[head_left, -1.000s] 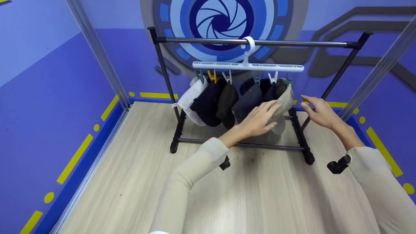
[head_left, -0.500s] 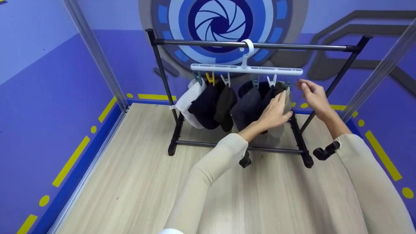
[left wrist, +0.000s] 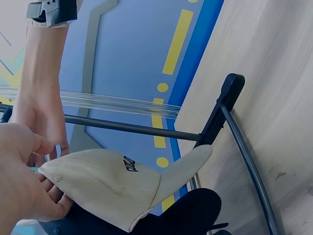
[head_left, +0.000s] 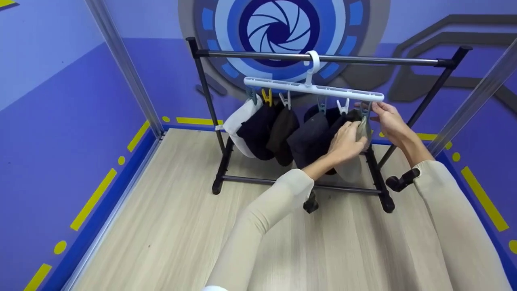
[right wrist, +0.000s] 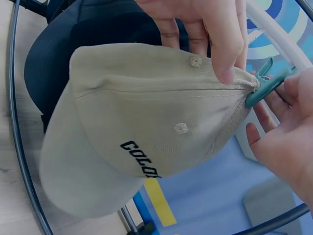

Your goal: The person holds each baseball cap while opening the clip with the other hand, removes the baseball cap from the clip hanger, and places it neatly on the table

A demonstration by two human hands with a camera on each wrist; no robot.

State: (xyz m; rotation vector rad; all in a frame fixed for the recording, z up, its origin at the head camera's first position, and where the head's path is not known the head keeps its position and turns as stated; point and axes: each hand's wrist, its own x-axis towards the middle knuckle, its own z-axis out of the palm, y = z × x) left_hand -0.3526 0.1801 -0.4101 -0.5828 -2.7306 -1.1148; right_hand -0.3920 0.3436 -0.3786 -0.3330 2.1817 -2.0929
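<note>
Head view: left hand (head_left: pixel 346 142) was on the beige cap (head_left: pixel 350 169), the end one in a row of caps hanging from the white hanger (head_left: pixel 335 92). Right hand (head_left: pixel 391 122) was at the teal clip (head_left: pixel 365 108) under the hanger's end. Hanger hung from the black rack (head_left: pixel 250 54), bar tilted, right end lower. Dark caps (head_left: pixel 256 137) and a white cap (head_left: pixel 242 121) hung along the row; rack stood on a wood-look floor (head_left: pixel 169 226).

Left wrist view: left grip held the beige cap's edge; brim pointed away from the hand. Right hand was just behind.

Right wrist view: left grip pinched the cap, thumb in front, fingers behind. Teal clip bit the cap's corner. Right grip had thumb and fingers round that clip; couldn't tell how hard it squeezed. Dark lettering showed on the beige cap.
</note>
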